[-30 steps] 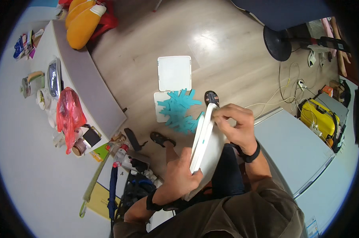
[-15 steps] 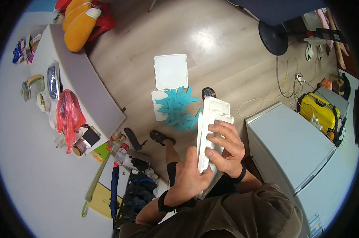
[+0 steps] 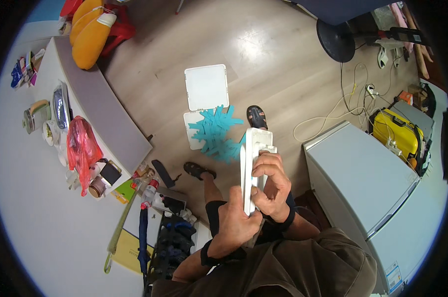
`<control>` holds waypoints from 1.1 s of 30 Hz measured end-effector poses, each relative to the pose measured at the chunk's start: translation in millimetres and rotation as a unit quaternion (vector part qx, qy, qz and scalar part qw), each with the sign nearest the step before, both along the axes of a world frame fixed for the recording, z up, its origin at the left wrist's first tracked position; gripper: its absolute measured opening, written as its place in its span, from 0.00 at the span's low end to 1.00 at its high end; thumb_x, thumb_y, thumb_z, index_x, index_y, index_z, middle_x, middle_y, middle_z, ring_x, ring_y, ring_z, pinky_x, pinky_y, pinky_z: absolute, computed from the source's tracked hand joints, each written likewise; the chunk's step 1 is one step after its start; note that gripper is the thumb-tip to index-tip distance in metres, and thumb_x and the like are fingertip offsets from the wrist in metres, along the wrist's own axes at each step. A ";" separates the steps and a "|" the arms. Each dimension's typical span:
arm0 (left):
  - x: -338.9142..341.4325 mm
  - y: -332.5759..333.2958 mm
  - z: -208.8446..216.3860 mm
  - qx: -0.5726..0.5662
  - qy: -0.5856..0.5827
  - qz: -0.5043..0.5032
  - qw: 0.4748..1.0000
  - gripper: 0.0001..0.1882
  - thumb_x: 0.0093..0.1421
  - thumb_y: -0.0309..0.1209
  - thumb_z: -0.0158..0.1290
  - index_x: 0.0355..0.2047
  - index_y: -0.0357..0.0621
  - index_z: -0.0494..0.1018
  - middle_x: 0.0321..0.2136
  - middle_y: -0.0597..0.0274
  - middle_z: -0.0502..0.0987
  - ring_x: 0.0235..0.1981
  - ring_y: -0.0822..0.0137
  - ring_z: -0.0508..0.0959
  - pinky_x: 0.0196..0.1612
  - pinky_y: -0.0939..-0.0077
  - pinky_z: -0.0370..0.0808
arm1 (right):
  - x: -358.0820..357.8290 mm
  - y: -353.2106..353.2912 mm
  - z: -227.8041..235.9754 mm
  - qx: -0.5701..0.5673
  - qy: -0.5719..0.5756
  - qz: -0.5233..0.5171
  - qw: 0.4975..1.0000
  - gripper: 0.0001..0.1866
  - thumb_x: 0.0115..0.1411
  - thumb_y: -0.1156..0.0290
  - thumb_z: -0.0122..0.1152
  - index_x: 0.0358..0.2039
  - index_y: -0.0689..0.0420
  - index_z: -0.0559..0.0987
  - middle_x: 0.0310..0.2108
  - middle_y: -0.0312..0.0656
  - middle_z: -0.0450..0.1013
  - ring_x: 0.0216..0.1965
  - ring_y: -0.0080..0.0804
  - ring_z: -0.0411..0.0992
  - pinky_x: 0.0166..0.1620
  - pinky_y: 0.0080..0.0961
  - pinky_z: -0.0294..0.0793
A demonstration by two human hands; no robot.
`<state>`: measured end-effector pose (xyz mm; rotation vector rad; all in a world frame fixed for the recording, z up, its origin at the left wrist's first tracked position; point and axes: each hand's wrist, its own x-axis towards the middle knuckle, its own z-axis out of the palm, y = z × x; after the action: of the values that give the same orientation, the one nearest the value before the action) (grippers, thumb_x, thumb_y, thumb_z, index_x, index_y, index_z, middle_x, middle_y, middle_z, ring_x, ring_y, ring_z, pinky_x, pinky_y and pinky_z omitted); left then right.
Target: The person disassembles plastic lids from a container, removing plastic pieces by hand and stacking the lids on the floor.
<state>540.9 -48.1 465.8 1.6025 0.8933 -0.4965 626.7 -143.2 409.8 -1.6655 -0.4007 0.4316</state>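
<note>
White case (image 3: 249, 171): stood between hands
Left hand (image 3: 235, 222): clasped near end
Right hand (image 3: 273, 190): bent fingers touched it, grip unclear

Prob. a home, lived-in rm: pale wood-look floor (image 3: 159, 84), orange plush-looking cushions (image 3: 91, 44) nr red plastic chair (image 3: 119, 32), white boxy fridge-like appliance (image 3: 357, 168), folded navy fabric umbrella (image 3: 143, 240), white tabletop (image 3: 53, 62) w/ household clutter.

Brought the right hand (image 3: 273, 185) from the white casing's (image 3: 250, 166) far end nearer the left hand (image 3: 234, 220); swung the casing straighter ahead of both hands.
</note>
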 end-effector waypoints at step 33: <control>-38.4 84.0 -250.7 -0.070 -0.070 0.448 0.889 0.21 0.62 0.33 0.51 0.53 0.36 0.68 0.43 0.60 0.75 0.42 0.70 0.74 0.46 0.74 0.70 | 112.3 -197.5 -400.0 -0.409 0.192 -0.141 0.881 0.23 0.55 0.55 0.66 0.20 0.65 0.75 0.15 0.35 0.67 0.19 0.21 0.60 0.23 0.25 0.60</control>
<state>502.5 36.0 215.1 0.9240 1.3237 0.2075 739.0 -340.8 9.8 -2.3378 0.3875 0.7582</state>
